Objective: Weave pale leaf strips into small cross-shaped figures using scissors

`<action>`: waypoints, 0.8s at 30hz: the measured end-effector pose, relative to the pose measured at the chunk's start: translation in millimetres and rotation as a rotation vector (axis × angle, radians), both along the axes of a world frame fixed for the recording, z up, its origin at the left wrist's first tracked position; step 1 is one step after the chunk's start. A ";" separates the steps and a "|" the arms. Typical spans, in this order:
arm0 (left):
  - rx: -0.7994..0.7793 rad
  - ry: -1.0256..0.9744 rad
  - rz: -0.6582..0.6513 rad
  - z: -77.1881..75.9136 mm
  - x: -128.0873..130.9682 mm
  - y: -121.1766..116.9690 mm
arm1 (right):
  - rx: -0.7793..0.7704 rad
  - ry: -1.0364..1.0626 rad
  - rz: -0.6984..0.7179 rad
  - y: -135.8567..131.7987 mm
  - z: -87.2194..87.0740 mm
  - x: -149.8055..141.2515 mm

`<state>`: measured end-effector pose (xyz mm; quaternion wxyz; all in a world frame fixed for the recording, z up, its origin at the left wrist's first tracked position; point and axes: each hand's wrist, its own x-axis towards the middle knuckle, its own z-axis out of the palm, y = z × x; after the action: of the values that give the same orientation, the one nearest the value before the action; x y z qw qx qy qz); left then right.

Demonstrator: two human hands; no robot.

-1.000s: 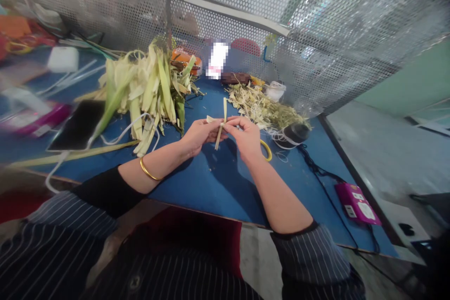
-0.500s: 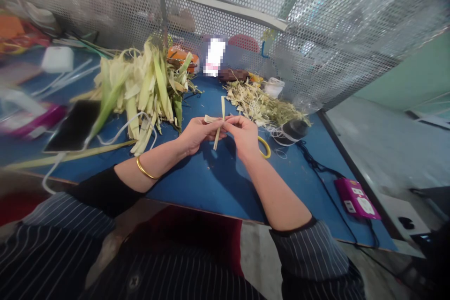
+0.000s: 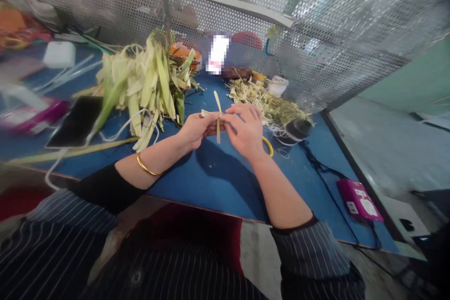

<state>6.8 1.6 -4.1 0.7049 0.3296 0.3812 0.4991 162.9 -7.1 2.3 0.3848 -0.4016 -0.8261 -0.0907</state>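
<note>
Over the blue table (image 3: 218,178) my two hands meet around a small piece of pale leaf strips (image 3: 217,117), crossed so that one strip stands upright and another points left. My left hand (image 3: 197,129) pinches the strips from the left, a gold bangle on its wrist. My right hand (image 3: 246,129) pinches them from the right with thumb and forefinger, its other fingers spread above.
A heap of green and pale leaves (image 3: 144,84) lies back left, beside a black phone (image 3: 75,122) on a white cable. Dry trimmings (image 3: 267,103), a black spool (image 3: 297,129) and a yellow ring (image 3: 269,146) sit right. A pink device (image 3: 358,199) lies near the right edge. A perforated metal screen (image 3: 316,33) stands behind.
Both hands have risen slightly with the strips. The upright strip now shows shorter and tilted, and my right hand's fingers have spread out more over it.
</note>
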 end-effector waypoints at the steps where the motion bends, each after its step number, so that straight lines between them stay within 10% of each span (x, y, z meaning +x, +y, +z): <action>1: -0.007 0.001 0.012 0.1 0.0 -0.2 | 0.057 -0.120 0.014 -0.6 0.6 0.0; 8: -0.019 0.013 0.041 -0.2 2.9 -1.8 | 0.181 -0.350 0.053 -5.6 -3.4 -3.2; 18: 0.136 0.227 -0.061 -5.8 -2.4 1.6 | -0.409 0.565 0.005 -2.0 -9.7 -10.9; 24: 0.117 0.309 -0.104 -2.5 -4.3 0.0 | -0.513 0.642 -0.003 -1.3 -6.1 -9.8</action>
<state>2.5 1.6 -6.6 0.6422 0.4623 0.4378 0.4267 153.0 -8.4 -3.8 0.5103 -0.4936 -0.6593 0.2474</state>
